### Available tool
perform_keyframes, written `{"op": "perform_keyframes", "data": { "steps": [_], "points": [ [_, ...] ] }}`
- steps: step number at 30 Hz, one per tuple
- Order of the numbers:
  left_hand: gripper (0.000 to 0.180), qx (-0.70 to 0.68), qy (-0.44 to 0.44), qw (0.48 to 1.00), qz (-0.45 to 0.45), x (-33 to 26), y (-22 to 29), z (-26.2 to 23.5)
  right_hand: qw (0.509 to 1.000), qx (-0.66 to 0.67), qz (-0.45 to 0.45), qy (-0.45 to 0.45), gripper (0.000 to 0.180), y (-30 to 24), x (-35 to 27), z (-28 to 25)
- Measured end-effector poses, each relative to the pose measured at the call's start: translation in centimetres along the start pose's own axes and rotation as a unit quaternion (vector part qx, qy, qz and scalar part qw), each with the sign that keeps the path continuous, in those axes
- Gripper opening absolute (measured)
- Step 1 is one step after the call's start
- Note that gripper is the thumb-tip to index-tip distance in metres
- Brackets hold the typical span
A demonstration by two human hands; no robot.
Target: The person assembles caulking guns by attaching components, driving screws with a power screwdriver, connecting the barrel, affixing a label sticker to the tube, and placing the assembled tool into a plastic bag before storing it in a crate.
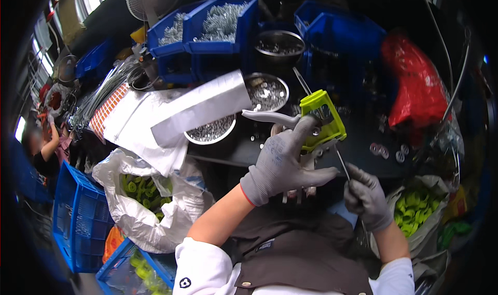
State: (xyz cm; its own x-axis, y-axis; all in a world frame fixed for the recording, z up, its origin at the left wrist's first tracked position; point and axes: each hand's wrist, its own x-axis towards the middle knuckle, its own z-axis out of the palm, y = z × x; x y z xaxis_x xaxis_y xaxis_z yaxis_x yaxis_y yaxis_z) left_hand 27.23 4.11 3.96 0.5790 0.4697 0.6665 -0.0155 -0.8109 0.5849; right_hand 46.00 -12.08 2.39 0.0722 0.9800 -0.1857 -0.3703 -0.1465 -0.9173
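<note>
My gloved left hand (282,162) is at a lime-green plastic frame (337,124), fingers pressed against its left side and thumb stretched out below. From the frame a pale grey, curved, handle-like piece (270,116) juts leftward. My gloved right hand (367,197) is closed round a thin metal rod (342,162) that runs up to the frame's lower edge. Above the frame sticks out a slim metal piece (301,80); I cannot tell whether it is the same rod. The fingers under the frame are partly hidden.
Blue bins (212,47) of metal parts line the back. Bowls of small metal pieces (267,91) stand before them. A red plastic bag (415,82) lies right. Sacks of green parts (148,194) flank me. At far left another person (45,149) works.
</note>
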Motion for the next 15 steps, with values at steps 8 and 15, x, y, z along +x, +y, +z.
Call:
{"op": "perform_keyframes", "data": {
  "steps": [8, 15],
  "points": [
    [0.04, 0.147, -0.106, 0.982, 0.051, -8.1, 6.5, -1.7, 0.635, -0.753, -0.148, 0.085, 0.012, 9.5, 4.5, -5.3],
    [0.026, 0.142, -0.216, 0.959, -0.112, -12.1, 5.1, 4.5, 0.683, -0.711, -0.026, -0.166, 0.033, 32.2, 10.6, -9.2]
  ]
}}
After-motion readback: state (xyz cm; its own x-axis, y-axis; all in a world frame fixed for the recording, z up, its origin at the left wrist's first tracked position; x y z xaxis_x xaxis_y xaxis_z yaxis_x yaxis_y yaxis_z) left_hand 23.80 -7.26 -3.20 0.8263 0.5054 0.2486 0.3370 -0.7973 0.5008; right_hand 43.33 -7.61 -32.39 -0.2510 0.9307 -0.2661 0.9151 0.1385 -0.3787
